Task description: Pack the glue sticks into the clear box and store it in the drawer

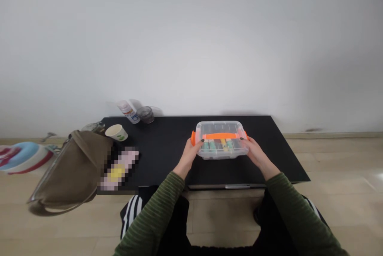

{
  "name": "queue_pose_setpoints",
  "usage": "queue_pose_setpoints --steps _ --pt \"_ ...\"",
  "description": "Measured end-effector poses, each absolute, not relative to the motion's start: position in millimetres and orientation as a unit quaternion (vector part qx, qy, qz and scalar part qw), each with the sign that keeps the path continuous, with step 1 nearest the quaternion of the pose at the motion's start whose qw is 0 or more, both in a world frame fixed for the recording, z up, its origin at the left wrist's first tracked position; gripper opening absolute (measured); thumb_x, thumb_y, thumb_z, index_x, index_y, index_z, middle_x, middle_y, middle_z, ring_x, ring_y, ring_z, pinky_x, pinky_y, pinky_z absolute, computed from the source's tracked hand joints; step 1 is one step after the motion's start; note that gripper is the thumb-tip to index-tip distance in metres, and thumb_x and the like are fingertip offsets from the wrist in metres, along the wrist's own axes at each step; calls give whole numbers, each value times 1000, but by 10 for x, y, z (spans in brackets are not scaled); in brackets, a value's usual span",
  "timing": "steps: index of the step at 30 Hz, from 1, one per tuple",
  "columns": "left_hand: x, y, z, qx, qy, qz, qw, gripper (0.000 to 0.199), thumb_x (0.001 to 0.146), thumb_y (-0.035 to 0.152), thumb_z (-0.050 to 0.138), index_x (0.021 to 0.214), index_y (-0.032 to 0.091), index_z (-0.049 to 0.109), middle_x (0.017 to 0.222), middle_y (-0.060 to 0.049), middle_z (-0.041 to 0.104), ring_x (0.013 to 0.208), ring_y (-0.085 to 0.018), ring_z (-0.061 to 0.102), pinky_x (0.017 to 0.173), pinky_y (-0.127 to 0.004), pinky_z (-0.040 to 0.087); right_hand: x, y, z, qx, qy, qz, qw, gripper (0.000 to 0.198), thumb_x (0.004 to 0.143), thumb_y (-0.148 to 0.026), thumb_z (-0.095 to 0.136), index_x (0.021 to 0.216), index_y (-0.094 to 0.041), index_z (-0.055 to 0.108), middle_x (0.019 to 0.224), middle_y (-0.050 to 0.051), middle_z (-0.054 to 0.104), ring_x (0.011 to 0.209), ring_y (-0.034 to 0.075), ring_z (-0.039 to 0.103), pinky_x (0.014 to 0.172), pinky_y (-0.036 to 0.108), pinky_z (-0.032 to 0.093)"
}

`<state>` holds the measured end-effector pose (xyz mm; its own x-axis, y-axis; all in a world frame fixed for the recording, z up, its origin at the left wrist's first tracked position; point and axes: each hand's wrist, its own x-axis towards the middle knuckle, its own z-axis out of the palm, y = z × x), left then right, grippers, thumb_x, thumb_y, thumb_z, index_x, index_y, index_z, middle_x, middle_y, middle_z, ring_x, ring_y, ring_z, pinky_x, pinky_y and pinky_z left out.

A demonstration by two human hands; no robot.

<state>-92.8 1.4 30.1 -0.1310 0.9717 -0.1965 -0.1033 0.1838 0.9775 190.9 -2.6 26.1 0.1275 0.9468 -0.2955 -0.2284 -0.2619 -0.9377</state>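
Observation:
Between my two hands is a clear plastic storage box (223,150) with an orange handle and orange side latches. Through its lid show green, yellow and white items, too blurred to name. My left hand (190,153) grips the box's left side, thumb on the lid's edge. On the right side, my right hand (254,152) holds it the same way, its thumb near the lid's corner. The fingers under the box are hidden. It is over the black table (167,156); whether it touches the tabletop I cannot tell.
To the left stand a paper cup (116,132), a white spray can (128,111) and a glass ashtray-like bowl (145,114). A brown bag (74,168) hangs over the table's left end, beside a pixelated pink and yellow item (119,170). A pale wall (209,48) rises behind.

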Motion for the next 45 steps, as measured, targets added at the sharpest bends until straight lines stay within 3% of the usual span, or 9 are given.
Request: queue_pose_setpoints --steps 4,8,15,27,45 --pt "-926 5 317 439 582 489 479 59 82 39 72 132 15 51 131 -16 61 119 -28 60 101 -40 47 1880 -54 296 -539 -329 560 536 45 72 -35 78 113 -20 64 98 7 74 84 23 71 67 31 58" --pt "-907 -18 354 457 591 475 466 59 86 40 66 137 18 48 136 -15 58 122 -27 58 102 -37 45 1886 -43 242 -555 -352 514 552 53 73 -41 78 119 -22 61 113 7 71 98 24 69 79 34 59" --pt "-888 -37 376 480 599 460 446 57 90 36 57 141 17 44 139 -15 58 127 -27 56 106 -38 43 1936 -21 142 -609 -476 384 506 62 82 -47 64 139 -24 50 140 9 58 120 26 61 98 43 54" --pt "-872 -80 440 494 626 429 423 60 90 35 54 145 16 41 129 -15 64 124 -29 59 103 -40 43 1954 -95 300 -639 -533 316 456 60 83 -40 62 140 -24 54 137 7 62 121 27 60 107 48 45" --pt "-858 -144 591 503 647 412 399 56 90 33 53 143 18 46 130 -14 65 119 -29 61 101 -41 44 1855 -233 469 -655 -574 260 416 56 90 -40 53 145 -29 51 137 6 63 125 28 60 107 46 45"
